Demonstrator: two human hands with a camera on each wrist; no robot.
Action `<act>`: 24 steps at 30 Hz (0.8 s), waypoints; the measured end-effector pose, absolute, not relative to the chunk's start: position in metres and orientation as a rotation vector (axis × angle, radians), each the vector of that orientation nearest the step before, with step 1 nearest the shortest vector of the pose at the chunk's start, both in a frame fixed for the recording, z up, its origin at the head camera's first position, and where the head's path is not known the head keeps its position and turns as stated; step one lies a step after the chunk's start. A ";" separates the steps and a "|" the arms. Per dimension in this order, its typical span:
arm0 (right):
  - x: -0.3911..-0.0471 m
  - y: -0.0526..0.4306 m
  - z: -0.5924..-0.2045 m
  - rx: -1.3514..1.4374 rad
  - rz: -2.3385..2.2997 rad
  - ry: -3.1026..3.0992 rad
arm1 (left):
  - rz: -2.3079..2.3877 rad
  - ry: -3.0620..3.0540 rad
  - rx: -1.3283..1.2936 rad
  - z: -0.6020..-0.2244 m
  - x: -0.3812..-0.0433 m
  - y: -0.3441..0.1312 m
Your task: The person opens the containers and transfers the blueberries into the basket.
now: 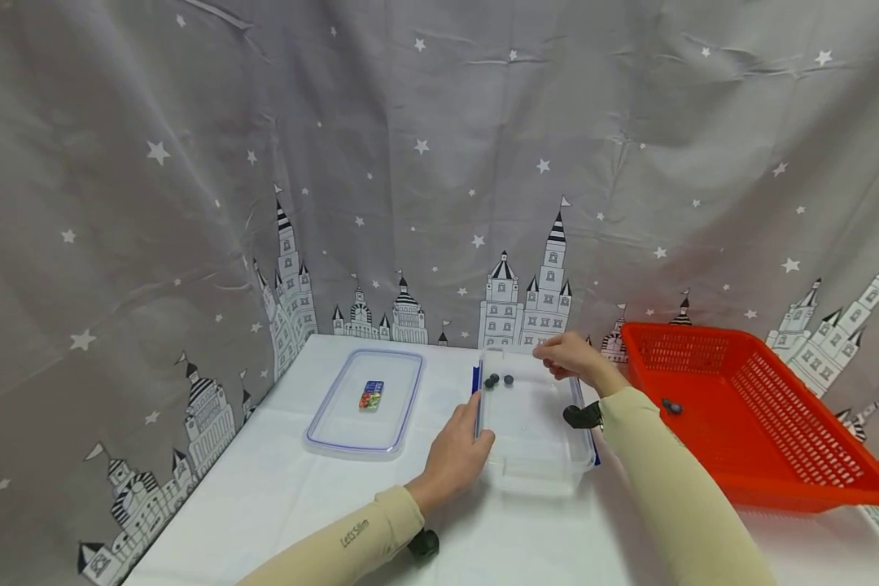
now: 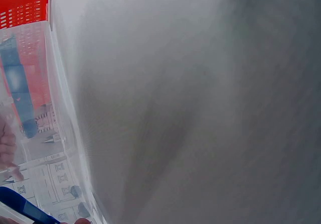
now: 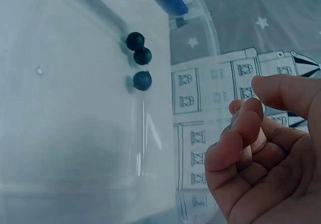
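A clear plastic container (image 1: pixel 535 468) with blue side latches stands on the table. Three blueberries (image 3: pixel 142 81) lie inside, near its far left corner. My left hand (image 1: pixel 456 456) holds the container's left wall, thumb over the rim and fingers along the outside by the blue latch (image 2: pixel 25 206). Over the far right part of the container is my right hand (image 1: pixel 575 358). Its fingers are loosely curled in the right wrist view, the thumb stands a little apart from them, and nothing shows between them.
At the right stands a red plastic basket (image 1: pixel 747 480) with a few small dark pieces (image 1: pixel 671 406) inside. A clear lid (image 1: pixel 344 423) with a blue seal and a colourful label (image 1: pixel 370 395) lies on the left of the white table (image 1: pixel 264 488). Behind hangs a grey castle-print curtain (image 1: pixel 381 179).
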State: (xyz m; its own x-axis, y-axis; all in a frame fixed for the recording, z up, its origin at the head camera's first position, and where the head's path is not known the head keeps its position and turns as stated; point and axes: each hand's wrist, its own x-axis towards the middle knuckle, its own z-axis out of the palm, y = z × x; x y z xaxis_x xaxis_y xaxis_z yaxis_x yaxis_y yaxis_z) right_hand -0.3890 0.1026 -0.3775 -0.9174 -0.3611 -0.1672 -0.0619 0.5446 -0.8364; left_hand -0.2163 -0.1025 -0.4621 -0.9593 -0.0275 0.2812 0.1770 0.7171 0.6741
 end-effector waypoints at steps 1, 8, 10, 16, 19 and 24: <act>-0.389 0.100 -0.378 -0.355 -1.319 2.459 | -1.079 -2.652 -0.116 -0.463 -0.216 -0.102; -0.385 0.085 -0.383 -0.376 -1.288 2.468 | -1.078 -2.665 -0.105 -0.461 -0.215 -0.102; -0.385 0.082 -0.385 -0.374 -1.285 2.466 | -1.087 -2.666 -0.104 -0.460 -0.215 -0.102; -0.386 0.072 -0.395 -0.334 -1.279 2.450 | -1.086 -2.679 -0.100 -0.460 -0.215 -0.102; -0.387 0.069 -0.402 -0.299 -1.289 2.454 | -1.085 -2.674 -0.105 -0.461 -0.215 -0.102; -0.389 0.064 -0.412 -0.233 -1.339 2.437 | -1.076 -2.671 -0.110 -0.461 -0.216 -0.102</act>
